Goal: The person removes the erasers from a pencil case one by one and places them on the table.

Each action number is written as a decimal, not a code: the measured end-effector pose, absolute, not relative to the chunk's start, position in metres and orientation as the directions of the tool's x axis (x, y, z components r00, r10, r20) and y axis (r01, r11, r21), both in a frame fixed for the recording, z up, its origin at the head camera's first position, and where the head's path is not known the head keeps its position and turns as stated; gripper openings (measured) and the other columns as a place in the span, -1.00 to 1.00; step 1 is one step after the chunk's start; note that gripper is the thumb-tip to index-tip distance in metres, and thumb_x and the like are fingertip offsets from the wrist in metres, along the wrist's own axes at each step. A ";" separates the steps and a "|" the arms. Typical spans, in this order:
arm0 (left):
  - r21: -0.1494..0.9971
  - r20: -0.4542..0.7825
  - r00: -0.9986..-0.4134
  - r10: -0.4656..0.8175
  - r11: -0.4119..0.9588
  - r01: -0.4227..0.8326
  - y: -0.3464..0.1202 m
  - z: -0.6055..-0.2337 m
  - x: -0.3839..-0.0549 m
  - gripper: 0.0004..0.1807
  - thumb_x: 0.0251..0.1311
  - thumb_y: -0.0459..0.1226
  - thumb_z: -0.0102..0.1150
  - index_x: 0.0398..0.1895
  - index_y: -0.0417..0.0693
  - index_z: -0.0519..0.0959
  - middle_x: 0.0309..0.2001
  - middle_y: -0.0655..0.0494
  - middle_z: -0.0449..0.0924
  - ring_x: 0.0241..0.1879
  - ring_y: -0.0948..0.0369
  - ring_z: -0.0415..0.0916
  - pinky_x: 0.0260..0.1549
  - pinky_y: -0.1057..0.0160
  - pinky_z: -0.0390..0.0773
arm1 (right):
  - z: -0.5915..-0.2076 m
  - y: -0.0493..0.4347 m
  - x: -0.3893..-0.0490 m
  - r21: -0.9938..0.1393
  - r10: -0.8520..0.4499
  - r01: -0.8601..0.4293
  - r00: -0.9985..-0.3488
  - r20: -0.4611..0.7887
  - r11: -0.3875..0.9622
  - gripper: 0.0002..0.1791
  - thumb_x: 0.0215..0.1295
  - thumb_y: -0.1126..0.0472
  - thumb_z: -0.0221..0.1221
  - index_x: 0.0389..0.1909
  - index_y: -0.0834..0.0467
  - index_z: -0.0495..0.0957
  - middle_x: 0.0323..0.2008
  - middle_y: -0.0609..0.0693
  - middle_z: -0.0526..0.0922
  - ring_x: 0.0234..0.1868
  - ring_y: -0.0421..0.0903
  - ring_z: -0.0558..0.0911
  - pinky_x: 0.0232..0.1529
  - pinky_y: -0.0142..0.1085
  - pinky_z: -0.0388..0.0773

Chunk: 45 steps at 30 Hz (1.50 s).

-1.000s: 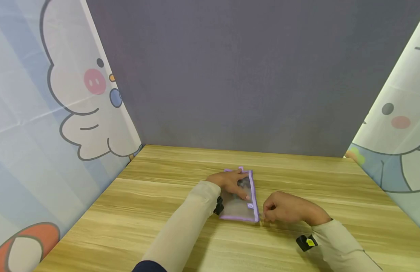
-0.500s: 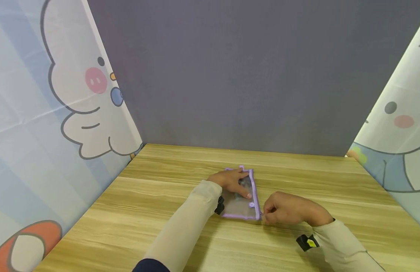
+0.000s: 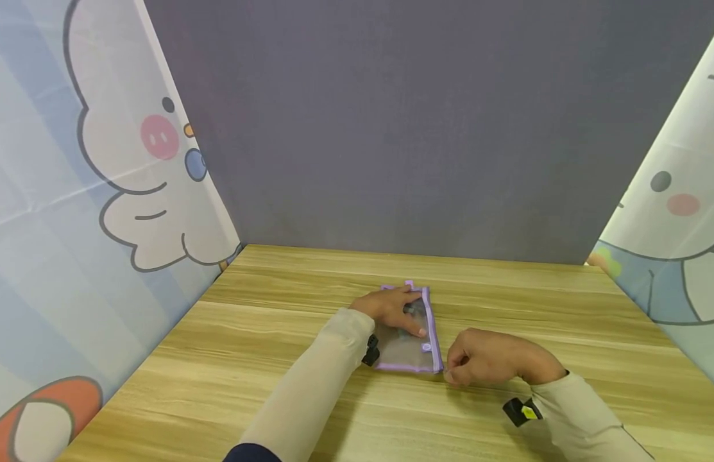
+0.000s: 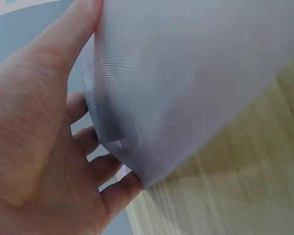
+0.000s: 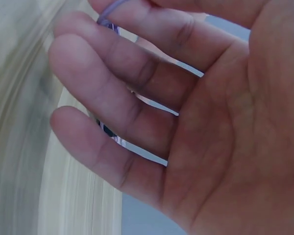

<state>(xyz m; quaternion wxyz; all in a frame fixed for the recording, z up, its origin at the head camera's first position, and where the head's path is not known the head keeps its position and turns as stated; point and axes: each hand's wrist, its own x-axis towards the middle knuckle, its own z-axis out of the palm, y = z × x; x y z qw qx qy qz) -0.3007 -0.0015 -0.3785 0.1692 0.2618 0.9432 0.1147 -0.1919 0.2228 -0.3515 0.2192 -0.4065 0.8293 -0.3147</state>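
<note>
A see-through mesh zip pouch [image 3: 399, 353] with purple trim lies on the wooden table, its long purple zipper edge on the right. My left hand [image 3: 391, 311] rests on its upper part with thumb and fingers spread. In the left wrist view, the left hand [image 4: 54, 127] has its fingertips against the pouch's mesh [image 4: 166, 88]. At the pouch's near right corner, my right hand [image 3: 486, 356] pinches between thumb and index finger. A thin purple loop [image 5: 110, 10] shows at that pinch in the right wrist view, while the right hand's other fingers [image 5: 83, 63] curl loosely.
The wood-grain table [image 3: 287, 321] extends around the pouch. A dark grey panel [image 3: 403, 128] stands behind it, with cartoon-printed curtains [image 3: 126, 160] on both sides. Something dark is partly visible behind the right hand's fingers.
My right hand stays at the pouch's near right corner with only a slight shift, its fingertips a bit closer to it. The left hand stays in place on the pouch.
</note>
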 end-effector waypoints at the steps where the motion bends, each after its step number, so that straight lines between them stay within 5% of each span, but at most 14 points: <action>1: 0.305 -0.255 -0.806 0.535 0.835 0.458 -0.001 -0.379 -0.301 0.10 -0.01 0.43 0.25 0.60 0.46 0.03 0.60 0.33 -0.17 0.53 -0.02 -0.08 0.35 -0.14 0.19 | -0.352 0.224 -0.192 -0.699 -0.809 -0.534 -0.578 -0.110 0.476 -0.72 0.34 0.22 0.23 -0.59 0.11 0.67 -0.67 -0.34 0.44 -0.70 -0.42 0.27 -0.65 -0.48 0.22; 12: 0.382 -0.197 -0.781 0.593 0.780 0.496 -0.005 -0.383 -0.297 0.10 0.06 0.32 0.31 0.62 0.27 0.04 0.61 0.13 -0.17 0.55 0.05 -0.13 0.40 -0.05 0.12 | -0.356 0.225 -0.193 -0.689 -0.759 -0.486 -0.634 -0.144 0.538 -0.86 0.25 0.28 0.23 -0.50 0.07 0.62 -0.52 -0.15 0.65 -0.58 -0.32 0.48 -0.59 -0.43 0.39; 25: 0.440 -0.163 -0.790 0.591 0.761 0.478 -0.003 -0.384 -0.295 0.01 0.10 0.20 0.38 0.59 0.24 0.14 0.61 0.06 -0.14 0.54 0.06 -0.10 0.40 -0.02 0.14 | -0.361 0.226 -0.194 -0.713 -0.737 -0.435 -0.654 -0.169 0.550 -0.85 0.23 0.36 0.22 -0.50 0.11 0.56 -0.55 -0.11 0.62 -0.58 -0.31 0.45 -0.58 -0.44 0.33; 45: 0.186 -0.004 -0.838 0.546 0.824 0.535 0.002 -0.376 -0.271 -0.18 0.10 0.18 0.38 0.46 0.29 0.39 0.50 0.12 0.23 0.43 0.08 0.22 0.20 -0.13 0.39 | -0.362 0.226 -0.194 -0.711 -0.713 -0.406 -0.675 -0.190 0.574 -0.85 0.30 0.22 0.27 -0.46 0.06 0.55 -0.56 -0.11 0.62 -0.57 -0.30 0.49 -0.59 -0.45 0.35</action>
